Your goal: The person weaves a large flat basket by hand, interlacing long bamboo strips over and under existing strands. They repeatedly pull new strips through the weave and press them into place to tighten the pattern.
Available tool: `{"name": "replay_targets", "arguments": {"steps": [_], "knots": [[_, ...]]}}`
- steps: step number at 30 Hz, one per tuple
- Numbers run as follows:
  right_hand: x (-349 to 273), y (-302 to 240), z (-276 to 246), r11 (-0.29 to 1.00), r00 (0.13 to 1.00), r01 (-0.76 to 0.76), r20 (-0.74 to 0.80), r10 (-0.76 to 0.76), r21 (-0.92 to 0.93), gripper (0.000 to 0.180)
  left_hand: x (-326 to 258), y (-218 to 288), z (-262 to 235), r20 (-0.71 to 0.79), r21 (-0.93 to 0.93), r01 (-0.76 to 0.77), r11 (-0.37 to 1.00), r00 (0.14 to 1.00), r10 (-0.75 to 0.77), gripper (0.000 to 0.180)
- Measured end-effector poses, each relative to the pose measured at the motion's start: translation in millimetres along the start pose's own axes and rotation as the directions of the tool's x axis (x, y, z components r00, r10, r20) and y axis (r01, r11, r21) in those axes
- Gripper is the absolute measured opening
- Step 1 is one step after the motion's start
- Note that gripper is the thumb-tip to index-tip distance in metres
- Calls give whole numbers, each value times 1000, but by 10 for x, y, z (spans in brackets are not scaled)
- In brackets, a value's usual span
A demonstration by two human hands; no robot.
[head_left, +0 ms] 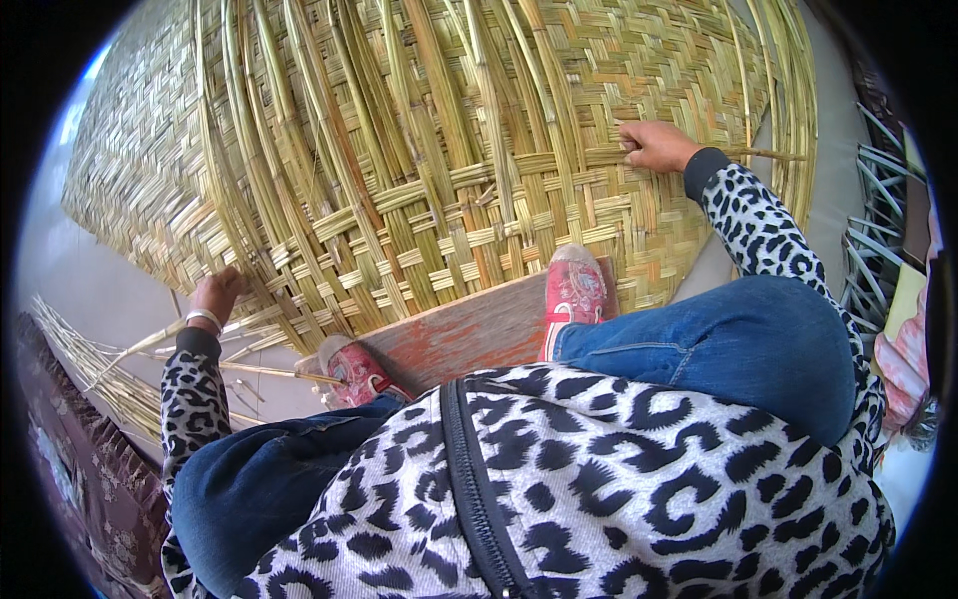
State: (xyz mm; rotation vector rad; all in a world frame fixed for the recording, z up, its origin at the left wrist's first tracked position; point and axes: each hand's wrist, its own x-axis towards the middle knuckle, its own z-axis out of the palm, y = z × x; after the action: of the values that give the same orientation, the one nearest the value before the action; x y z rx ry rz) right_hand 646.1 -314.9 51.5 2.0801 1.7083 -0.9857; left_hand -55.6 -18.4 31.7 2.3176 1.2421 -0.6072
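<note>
Yellow-green split-cane woven mat (689, 85) fills the upper part of the head view, running from the upper left to the right of centre, ahead of both hands. Long, narrow, straw-coloured lengthwise strips (439, 80) lie over it, long axis roughly top to bottom of the frame, lower ends crossing into an open weave at centre. Key relation: the flat, pale cane cross strip (569, 160) lies across those, long axis left-right, dropping toward the lower left. Right hand (659, 146) is the nearer one, sitting right on that strip's line at right of centre, fingers curled and narrow; pinch or just resting, can't tell. Thin brown stalk (773, 154) shows past its wrist on the same line. Left hand (220, 292) is well apart, lower left, at the weave's left edge, fingers bent among strip ends; its tips are hidden, so can't confirm a hold. Worn grey wooden plank with red paint (449, 344) sits along the weave's near edge, pinkish-red cloth shoes (576, 290) on it. Loose pale thin canes (85, 349) spread at far lower left, below the left hand.
</note>
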Motion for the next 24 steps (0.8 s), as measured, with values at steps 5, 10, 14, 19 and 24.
{"name": "replay_targets", "arguments": {"steps": [5, 10, 14, 19, 24], "knots": [[54, 86, -17, 987, 1000, -9, 31, 4, 158, 26, -43, 62, -97, -21, 74, 40, 997, 999, -38, 31], [115, 101, -61, 953, 991, -90, 125, 55, 288, 45, -74, 51, -66, 15, 124, 41, 991, 999, -43, 38], [157, 178, -23, 938, 989, -98, 140, 53, 334, 61, -30, 11, -17, 24, 107, 68, 992, 997, -71, 37], [214, 312, 77, 917, 987, -133, 131, 90, 376, 61, -33, 10, -6, 27, 0, 67, 998, 997, -67, 37], [229, 291, 19, 896, 976, -202, 154, 152, 395, 54, -74, -24, 20, -62, -123, 9, 992, 998, -17, 35]]}}
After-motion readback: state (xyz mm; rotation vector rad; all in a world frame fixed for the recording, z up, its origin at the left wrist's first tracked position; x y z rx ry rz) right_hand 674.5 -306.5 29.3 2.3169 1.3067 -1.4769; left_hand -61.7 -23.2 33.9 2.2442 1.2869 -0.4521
